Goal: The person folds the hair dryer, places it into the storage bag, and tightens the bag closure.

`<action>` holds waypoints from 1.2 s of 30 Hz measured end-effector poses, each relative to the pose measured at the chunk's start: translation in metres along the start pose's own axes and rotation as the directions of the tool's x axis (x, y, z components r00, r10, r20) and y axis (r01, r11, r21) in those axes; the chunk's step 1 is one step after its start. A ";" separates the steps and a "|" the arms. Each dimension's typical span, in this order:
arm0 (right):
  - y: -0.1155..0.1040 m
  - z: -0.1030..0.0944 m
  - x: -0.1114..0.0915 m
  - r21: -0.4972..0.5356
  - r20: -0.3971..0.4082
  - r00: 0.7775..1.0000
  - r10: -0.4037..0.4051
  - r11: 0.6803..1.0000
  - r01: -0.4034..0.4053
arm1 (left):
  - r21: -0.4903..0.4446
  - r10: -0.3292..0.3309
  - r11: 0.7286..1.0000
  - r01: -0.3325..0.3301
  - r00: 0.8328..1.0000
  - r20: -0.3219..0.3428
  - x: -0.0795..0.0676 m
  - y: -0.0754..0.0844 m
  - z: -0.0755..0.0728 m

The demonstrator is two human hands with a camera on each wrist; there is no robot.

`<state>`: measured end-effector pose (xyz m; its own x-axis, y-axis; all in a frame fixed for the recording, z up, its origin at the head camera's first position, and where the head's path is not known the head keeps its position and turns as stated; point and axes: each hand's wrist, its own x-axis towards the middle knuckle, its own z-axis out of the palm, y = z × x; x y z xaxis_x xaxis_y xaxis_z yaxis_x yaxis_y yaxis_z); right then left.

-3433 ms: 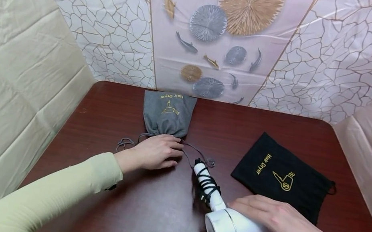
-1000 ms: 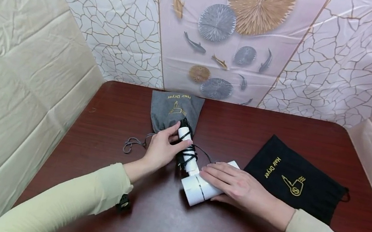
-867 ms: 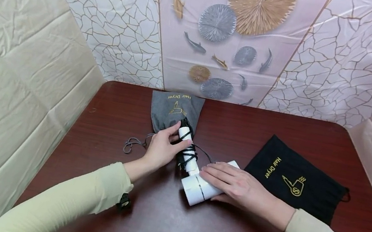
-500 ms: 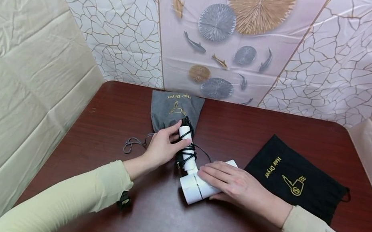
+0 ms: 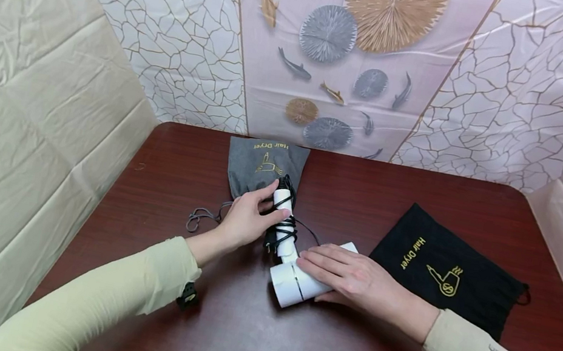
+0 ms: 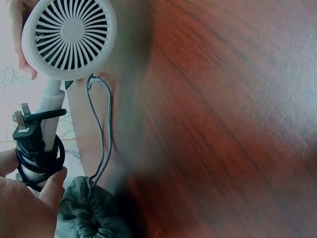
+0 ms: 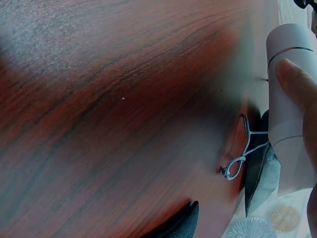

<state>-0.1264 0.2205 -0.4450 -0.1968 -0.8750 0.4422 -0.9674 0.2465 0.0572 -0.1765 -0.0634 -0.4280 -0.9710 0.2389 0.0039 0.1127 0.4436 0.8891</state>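
Note:
A white hair dryer [image 5: 289, 284] is held above the table by both hands. My left hand [image 5: 248, 218] grips its handle near the end, thumb and fingers around it; a black cord [image 5: 287, 225] is wound there. In the left wrist view the two-pin plug [image 6: 25, 126] sticks out from the cord, and the slotted round grille [image 6: 73, 30] faces the camera. My right hand [image 5: 354, 276] holds the barrel, its thumb lying along the white side in the right wrist view. Just beyond the handle lies a grey drawstring pouch [image 5: 250, 164] with gold lettering, its neck partly hidden by my left hand.
A flat black pouch [image 5: 442, 275] marked "Hair Dryer" lies to the right of my right hand. The grey pouch's drawstring [image 5: 199, 219] trails on the dark red wooden table [image 5: 161, 169]. Cloth-covered walls [image 5: 492, 98] stand behind and at both sides.
Earlier the right hand alone held the dryer at the right while the left rested by the grey pouch. The dryer came left, and the left hand took its handle. Lately it has shifted only slightly.

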 end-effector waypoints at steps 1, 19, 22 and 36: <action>0.000 0.001 0.000 0.003 -0.011 1.000 -0.005 1.000 0.005 | 0.002 0.001 1.000 -0.001 1.000 0.008 0.001 0.000 -0.001; 0.003 0.004 0.000 -0.028 -0.026 1.000 -0.013 1.000 0.012 | 0.043 0.012 0.999 -0.017 0.994 0.105 0.011 0.001 -0.004; 0.002 0.005 0.000 -0.027 -0.024 1.000 -0.018 0.999 0.017 | 0.044 0.007 0.999 -0.012 0.993 0.118 0.011 -0.001 -0.003; 0.001 0.007 -0.002 -0.034 -0.009 0.999 -0.043 0.999 0.043 | 0.013 0.050 0.998 -0.054 0.981 0.188 0.016 -0.007 0.001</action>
<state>-0.1283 0.2199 -0.4518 -0.1535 -0.8811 0.4472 -0.9691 0.2227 0.1062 -0.1931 -0.0619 -0.4346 -0.9074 0.4187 -0.0373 0.1676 0.4417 0.8814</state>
